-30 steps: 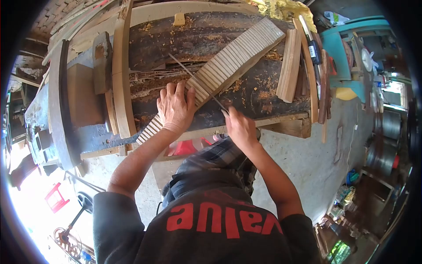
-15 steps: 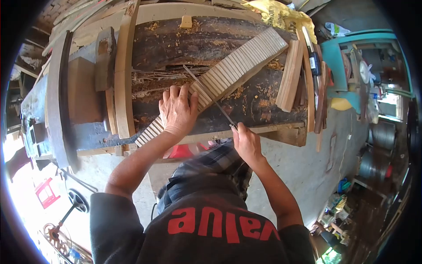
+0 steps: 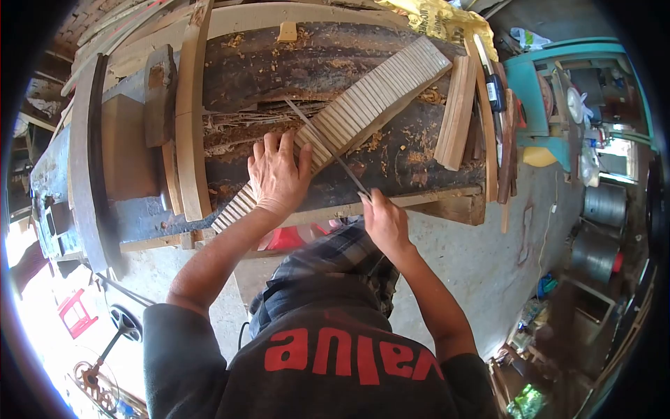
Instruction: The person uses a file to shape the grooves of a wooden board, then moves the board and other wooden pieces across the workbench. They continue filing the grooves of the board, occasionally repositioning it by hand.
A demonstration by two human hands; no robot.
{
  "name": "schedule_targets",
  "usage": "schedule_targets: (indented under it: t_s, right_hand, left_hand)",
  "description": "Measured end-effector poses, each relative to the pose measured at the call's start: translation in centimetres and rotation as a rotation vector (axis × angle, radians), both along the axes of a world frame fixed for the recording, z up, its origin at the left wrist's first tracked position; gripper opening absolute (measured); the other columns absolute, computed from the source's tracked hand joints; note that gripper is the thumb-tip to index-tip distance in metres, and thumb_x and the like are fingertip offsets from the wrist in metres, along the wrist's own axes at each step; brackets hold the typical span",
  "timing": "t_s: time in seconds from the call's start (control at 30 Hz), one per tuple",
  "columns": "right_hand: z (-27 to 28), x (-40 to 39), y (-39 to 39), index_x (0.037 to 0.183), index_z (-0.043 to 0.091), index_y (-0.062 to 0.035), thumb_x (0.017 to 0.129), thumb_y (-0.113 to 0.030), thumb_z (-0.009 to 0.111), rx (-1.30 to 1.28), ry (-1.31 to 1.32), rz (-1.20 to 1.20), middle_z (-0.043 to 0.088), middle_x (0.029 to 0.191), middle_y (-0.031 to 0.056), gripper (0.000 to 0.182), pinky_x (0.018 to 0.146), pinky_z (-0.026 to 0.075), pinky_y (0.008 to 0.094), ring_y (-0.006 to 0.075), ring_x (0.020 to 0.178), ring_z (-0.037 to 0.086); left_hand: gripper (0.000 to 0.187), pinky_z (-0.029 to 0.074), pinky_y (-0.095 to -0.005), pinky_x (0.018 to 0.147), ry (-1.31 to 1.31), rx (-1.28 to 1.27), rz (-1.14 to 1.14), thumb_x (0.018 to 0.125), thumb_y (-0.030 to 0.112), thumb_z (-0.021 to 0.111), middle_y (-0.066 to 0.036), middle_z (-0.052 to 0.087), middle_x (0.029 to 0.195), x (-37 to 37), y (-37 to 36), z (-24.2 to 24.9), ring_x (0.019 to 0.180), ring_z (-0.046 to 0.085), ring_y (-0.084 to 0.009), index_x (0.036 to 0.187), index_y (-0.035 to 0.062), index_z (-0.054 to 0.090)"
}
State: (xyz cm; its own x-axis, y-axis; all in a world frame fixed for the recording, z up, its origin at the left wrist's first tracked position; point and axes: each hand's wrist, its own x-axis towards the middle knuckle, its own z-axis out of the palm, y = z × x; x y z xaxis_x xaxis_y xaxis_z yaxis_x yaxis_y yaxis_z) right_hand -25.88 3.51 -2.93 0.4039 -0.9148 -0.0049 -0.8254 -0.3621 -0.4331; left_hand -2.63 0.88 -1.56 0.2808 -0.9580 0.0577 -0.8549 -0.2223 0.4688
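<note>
A long wooden piece with many cross grooves (image 3: pixel 380 94) lies diagonally on the dark workbench (image 3: pixel 279 63). My left hand (image 3: pixel 277 173) lies on its lower left part, palm down with the fingers spread. My right hand (image 3: pixel 385 220) is closed round the near end of a thin metal file (image 3: pixel 324 140). The file crosses the grooved piece just right of my left hand, and its far end reaches beyond the piece's upper edge. Wood shavings are scattered around on the bench.
Wooden boards (image 3: pixel 192 112) stand across the bench at the left. At the right are a wooden block (image 3: pixel 456 115), thin strips and a black-handled tool (image 3: pixel 495 94). A small wood block (image 3: pixel 287 32) and a yellow sack (image 3: pixel 440 21) are at the far side.
The whole view has shifted slightly. My right hand and the file have moved a little to the left. My left hand stays on the grooved piece.
</note>
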Motion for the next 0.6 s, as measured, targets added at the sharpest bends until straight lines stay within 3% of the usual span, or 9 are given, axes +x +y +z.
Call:
schedule_targets:
  t_s: [0.2,0.37,0.6]
  right_hand:
    - [0.1,5.3,-4.0,0.094,0.052,-0.0015,0.090,-0.015,0.061,-0.144,-0.129,0.052,0.064,0.075,0.0209,0.016,0.055,0.051,0.0467,0.0399,0.066,0.064]
    - [-0.3,-1.1,-0.4,0.090,0.051,-0.0032,0.091,-0.016,0.060,-0.058,0.003,0.046,0.063,0.071,0.0182,0.015,0.053,0.051,0.0449,0.0372,0.063,0.064]
    - [0.4,-0.2,0.1,0.087,0.049,-0.0039,0.094,-0.019,0.058,0.028,0.058,-0.063,0.062,0.068,0.0167,0.019,0.053,0.051,0.0438,0.0354,0.062,0.064]
  left_hand:
    - [0.049,0.039,-0.0492,0.089,0.031,0.013,-0.037,0.092,0.042,0.054,-0.016,0.054,0.113,0.0,0.1,0.1,0.107,0.051,-0.0348,0.121,0.0031,0.056]
    - [0.054,0.038,-0.0484,0.091,0.068,0.048,-0.055,0.090,0.044,0.055,-0.017,0.053,0.115,0.0,-0.1,0.5,0.108,0.050,-0.0348,0.126,0.0045,0.052]
    - [0.060,0.037,-0.0474,0.090,0.039,0.016,-0.076,0.088,0.048,0.057,-0.017,0.053,0.114,-0.2,-0.1,0.6,0.107,0.049,-0.0346,0.129,0.0037,0.048]
